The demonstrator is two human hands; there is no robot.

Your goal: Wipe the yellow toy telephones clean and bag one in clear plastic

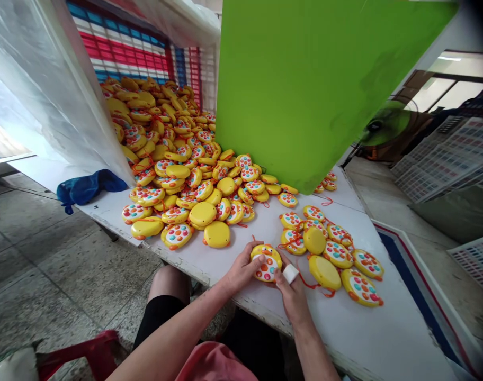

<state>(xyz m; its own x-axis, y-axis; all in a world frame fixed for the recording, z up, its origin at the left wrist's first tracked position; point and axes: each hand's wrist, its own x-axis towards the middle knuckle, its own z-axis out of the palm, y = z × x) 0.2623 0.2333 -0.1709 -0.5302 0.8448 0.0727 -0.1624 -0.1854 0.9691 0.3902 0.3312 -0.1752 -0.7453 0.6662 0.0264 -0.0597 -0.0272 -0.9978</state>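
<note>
Between my two hands, just above the table's front edge, is a yellow duck-shaped toy (266, 263) with a white belly and coloured round buttons. My left hand (245, 265) grips its left side, thumb over the belly. My right hand (292, 288) holds its lower right side, thumb near the buttons, and something white is wrapped round one finger. To the right lies a loose group of similar duck toys (338, 254), some button side up, others showing plain yellow backs. Orange-red cords trail from several of them.
A big heap of duck toys (178, 172) spills from a striped crate (126, 47) onto the white table (400, 338). A green board (313, 90) stands behind. A blue cloth (92, 186) lies at the left edge. A fan (384, 124) and a red stool (90, 352) are on the floor.
</note>
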